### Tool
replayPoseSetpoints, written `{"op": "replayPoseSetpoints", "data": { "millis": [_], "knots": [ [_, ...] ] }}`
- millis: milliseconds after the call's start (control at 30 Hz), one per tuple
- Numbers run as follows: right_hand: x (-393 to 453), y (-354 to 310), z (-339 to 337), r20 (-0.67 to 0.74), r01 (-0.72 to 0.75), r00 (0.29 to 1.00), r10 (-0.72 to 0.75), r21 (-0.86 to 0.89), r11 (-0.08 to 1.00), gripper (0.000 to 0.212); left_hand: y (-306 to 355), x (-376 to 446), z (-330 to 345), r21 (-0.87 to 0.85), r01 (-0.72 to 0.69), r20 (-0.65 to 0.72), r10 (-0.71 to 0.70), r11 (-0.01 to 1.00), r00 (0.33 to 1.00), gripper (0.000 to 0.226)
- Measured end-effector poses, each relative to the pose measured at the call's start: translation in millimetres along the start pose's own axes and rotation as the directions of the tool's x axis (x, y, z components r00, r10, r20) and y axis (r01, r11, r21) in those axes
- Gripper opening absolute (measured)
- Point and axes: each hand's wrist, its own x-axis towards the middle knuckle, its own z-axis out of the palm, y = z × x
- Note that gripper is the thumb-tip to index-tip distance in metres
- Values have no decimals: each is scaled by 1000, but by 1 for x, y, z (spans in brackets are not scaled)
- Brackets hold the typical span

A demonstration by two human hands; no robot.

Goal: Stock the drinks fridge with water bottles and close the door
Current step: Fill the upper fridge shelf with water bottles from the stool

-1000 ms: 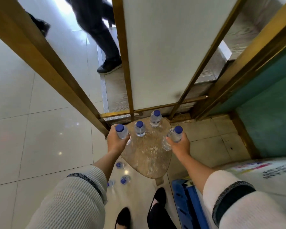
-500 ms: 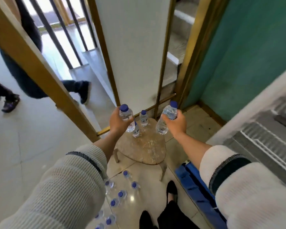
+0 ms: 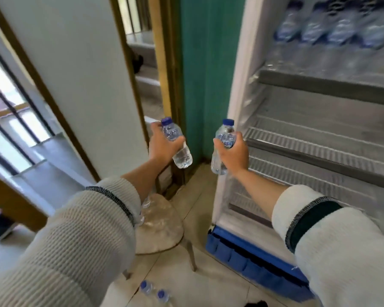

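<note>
1. You had turned from the stool [image 3: 157,227] toward the open fridge [image 3: 319,120]. A second earlier both your hands were down at the stool top, closing on bottles; now they were raised in front of you, with the fridge shelves filling the right of the view.
2. Your left hand [image 3: 162,144] was clenched around one water bottle [image 3: 177,147], tilted with its blue cap up and away from you, in front of the teal wall and apart from the fridge.
3. Your right hand [image 3: 232,152] was wrapped around a second bottle [image 3: 223,145], nearly upright, just beside the fridge's left edge and level with a wire shelf [image 3: 319,138] that looked bare.
4. That shift suggested the pick-up was over and the loading step was starting; the door was still open, so closing it remained to be done.
5. A row of bottles [image 3: 333,25] already stood on the top shelf, blurred. Two or more spare bottles [image 3: 153,290] lay on the floor near your feet, so more trips seemed likely.
6. The right bottle's label showed blue lettering, too blurred and too covered by your fingers to read. No other writing could be made out.
</note>
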Motion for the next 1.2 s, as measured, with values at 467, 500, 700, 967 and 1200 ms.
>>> {"op": "replayPoseSetpoints", "data": {
  "millis": [467, 500, 700, 967, 1200],
  "knots": [
    [73, -31, -229, -391, 283, 859, -330, -175, 943, 51, 209, -1, 151, -267, -448, 80, 483, 853, 872, 59],
    [76, -33, -243, -412, 286, 848, -334, -175, 942, 50, 220, -4, 160, -296, -468, 76, 509, 832, 857, 60],
    [101, -38, -312, -541, 289, 773, -331, -164, 943, 42, 273, -15, 205, -324, -583, 8, 618, 745, 786, 64],
    [150, -39, -365, -616, 267, 746, -255, -74, 961, 44, 308, -10, 238, -307, -629, -78, 639, 714, 765, 77],
    [196, -32, -366, -474, 183, 862, -180, -40, 982, 51, 309, 8, 244, -239, -640, -113, 633, 730, 765, 73]
  ]
}}
